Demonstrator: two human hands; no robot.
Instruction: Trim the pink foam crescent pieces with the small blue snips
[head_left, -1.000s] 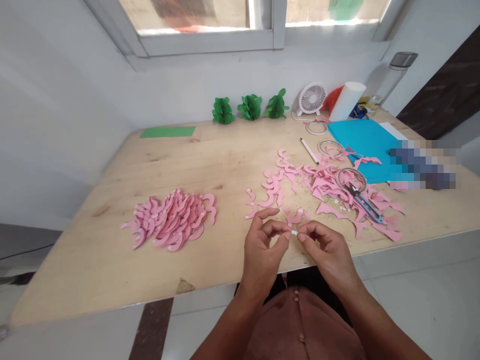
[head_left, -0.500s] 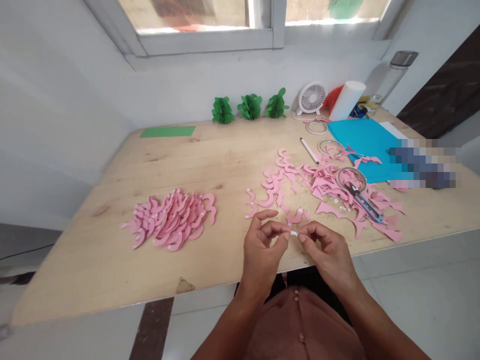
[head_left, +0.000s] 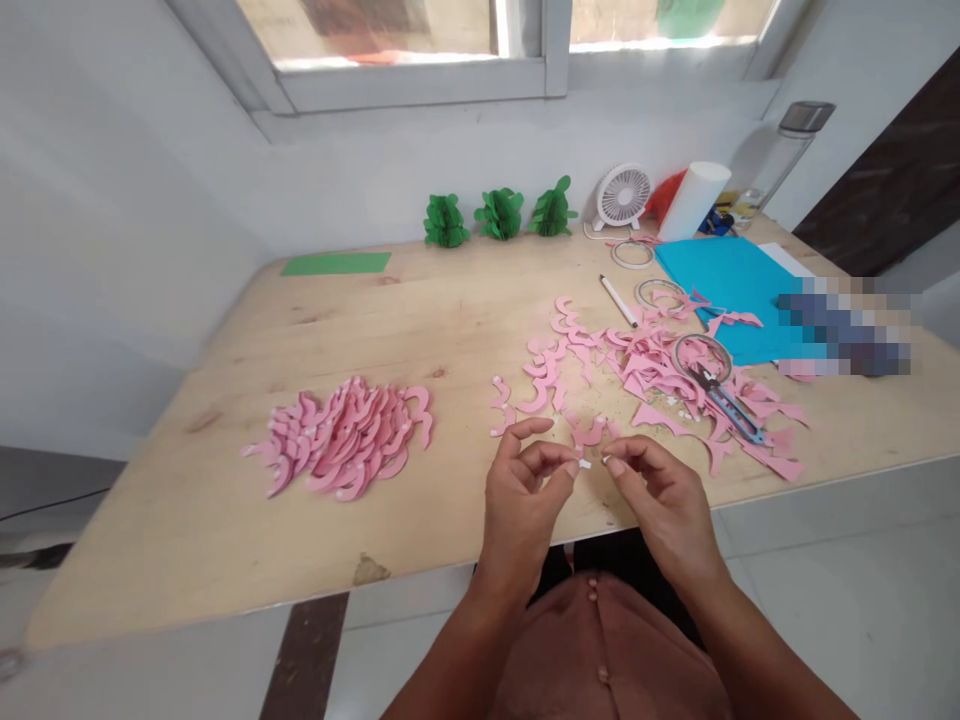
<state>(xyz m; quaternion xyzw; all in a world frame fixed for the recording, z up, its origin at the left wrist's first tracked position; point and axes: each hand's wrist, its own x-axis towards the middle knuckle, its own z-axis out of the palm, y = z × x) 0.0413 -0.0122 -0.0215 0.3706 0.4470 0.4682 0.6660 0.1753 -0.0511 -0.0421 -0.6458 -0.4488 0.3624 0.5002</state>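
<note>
Between the thumb and index finger of my left hand point(head_left: 529, 490) is pinched a small white piece point(head_left: 584, 463), perhaps tape or its backing. My right hand point(head_left: 664, 495), a short way to the right, is also closed in a pinch on a tiny white bit point(head_left: 606, 459). Both hands hover over the table's front edge. Just beyond them lie curved pink paper cut-outs point(head_left: 590, 432), with more wavy pink strips point(head_left: 547, 380) behind. Off to the left is a heap of curved pink pieces point(head_left: 360, 435) with white patches at their ends.
Pink scraps point(head_left: 652, 365) spread to the right, with a tape roll point(head_left: 703, 357) and a blue-grey cutter point(head_left: 731, 405) on top. Behind lie a white pen point(head_left: 619, 301) and blue sheets point(head_left: 750, 345). Green paper shapes point(head_left: 499, 214) and a small fan point(head_left: 624, 197) stand along the wall.
The white piece spanned both hands' fingertips before. Now my right hand has drawn slightly away to the right, leaving a gap, with white showing at each hand's fingertips.
</note>
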